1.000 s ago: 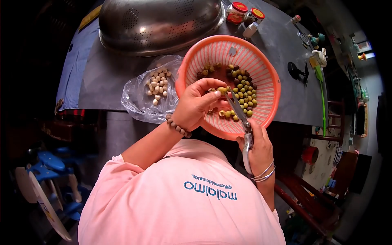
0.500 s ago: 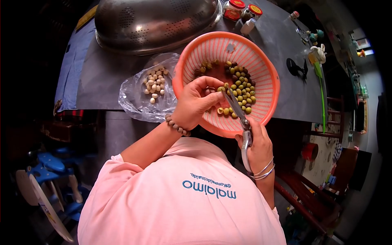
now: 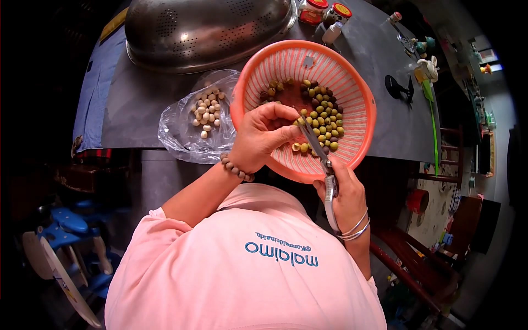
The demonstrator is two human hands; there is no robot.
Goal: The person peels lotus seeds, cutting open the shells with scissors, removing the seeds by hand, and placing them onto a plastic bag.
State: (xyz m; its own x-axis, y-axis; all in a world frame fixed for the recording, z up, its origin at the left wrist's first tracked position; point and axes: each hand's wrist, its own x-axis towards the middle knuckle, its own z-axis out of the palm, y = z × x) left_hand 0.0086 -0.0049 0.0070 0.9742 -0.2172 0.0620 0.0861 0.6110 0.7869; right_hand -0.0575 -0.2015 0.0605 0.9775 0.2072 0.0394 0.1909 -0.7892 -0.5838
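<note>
My left hand (image 3: 269,131) is over the orange plastic basket (image 3: 365,110), thumb and index finger pinched on a small green seed, probably a lotus seed, mostly hidden by the fingertips. Grey-handled scissors (image 3: 329,179) are gripped in my right hand (image 3: 346,198), at the basket's near rim. Their blades point up and left, the tips right at my left fingertips. Inside the basket lie many green and brown lotus seeds (image 3: 329,120), and a cut one with pale flesh shows near my left thumb. Left of the basket, a clear plastic bag (image 3: 176,129) holds peeled cream-white seeds (image 3: 207,110).
A large perforated metal colander (image 3: 203,33) rests upside down at the back of the grey table (image 3: 137,110). Behind the basket stand red-lidded jars (image 3: 313,12) and a small white bottle (image 3: 332,33). A black object (image 3: 400,89) and a green stick (image 3: 434,126) are at the right.
The scissor blades look closer together at my left fingertips, and the seed there shows less. Both hands otherwise stay nearly in place; the whole view has shifted slightly.
</note>
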